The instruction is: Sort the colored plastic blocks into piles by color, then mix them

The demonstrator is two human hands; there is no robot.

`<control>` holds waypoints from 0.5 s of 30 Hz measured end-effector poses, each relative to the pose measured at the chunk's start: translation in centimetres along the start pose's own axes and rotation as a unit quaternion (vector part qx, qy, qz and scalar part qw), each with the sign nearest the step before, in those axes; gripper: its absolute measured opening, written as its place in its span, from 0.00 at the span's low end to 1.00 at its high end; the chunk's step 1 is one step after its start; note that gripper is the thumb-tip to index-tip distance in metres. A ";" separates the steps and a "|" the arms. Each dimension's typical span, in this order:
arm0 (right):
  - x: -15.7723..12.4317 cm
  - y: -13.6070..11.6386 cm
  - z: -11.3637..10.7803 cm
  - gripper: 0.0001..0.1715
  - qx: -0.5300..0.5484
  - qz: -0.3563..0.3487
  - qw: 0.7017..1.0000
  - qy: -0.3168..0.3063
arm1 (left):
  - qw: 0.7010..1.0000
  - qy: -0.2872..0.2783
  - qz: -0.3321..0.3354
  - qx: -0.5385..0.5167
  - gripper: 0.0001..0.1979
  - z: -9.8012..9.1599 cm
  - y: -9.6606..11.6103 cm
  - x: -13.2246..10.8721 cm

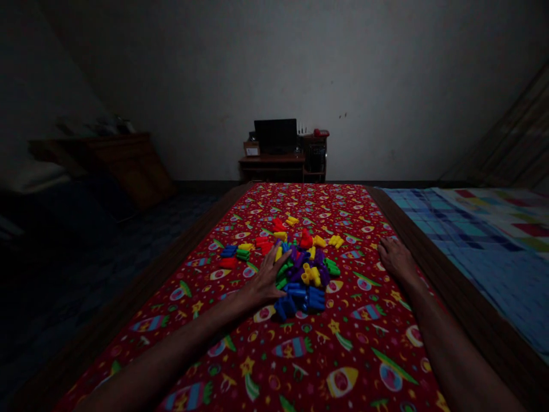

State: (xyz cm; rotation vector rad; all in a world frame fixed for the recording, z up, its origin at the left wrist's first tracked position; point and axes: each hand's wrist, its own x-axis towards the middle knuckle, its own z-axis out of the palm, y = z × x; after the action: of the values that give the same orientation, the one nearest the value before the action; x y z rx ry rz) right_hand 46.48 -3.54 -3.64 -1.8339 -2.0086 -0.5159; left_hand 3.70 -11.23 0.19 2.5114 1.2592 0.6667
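Several plastic pieces in blue, green, yellow, red and purple lie heaped in the middle of a red patterned cloth (300,343). At the left side of the heap is my left hand (266,279), its fingers spread over green pieces (282,276) and the thumb near the blue pieces (300,297). My right hand (397,257) rests on the cloth to the right, away from the heap, fingers apart and nothing in them. Yellow pieces (335,241) lie between the heap and my right hand. A blue piece (229,251) and a red piece (228,263) sit left of the heap.
Beyond the cloth's far edge stands a desk (272,162) with a monitor (275,135) against the wall. On the right lies blue checked bedding (446,246). A wooden cabinet (128,166) is at the far left, above a dark blue floor (141,234).
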 end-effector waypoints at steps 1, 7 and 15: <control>0.0 0.0 0.0 0.25 -0.001 -0.001 1.000 0.000 | 1.000 -0.002 0.014 -0.001 0.56 0.4 0.2 1.2; 0.1 0.2 0.0 0.26 0.008 0.006 1.000 -0.014 | 0.999 -0.019 0.046 0.003 0.52 0.7 1.5 6.7; 0.0 -0.1 -0.2 0.26 0.028 0.019 0.999 0.000 | 0.983 0.144 -0.099 0.047 0.32 -6.4 -6.5 0.0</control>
State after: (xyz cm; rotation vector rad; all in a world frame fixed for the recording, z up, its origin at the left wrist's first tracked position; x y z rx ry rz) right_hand 46.39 -3.61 -3.46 -1.8361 -1.9637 -0.4448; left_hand -3.97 -7.27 3.03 2.3800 1.6502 0.9685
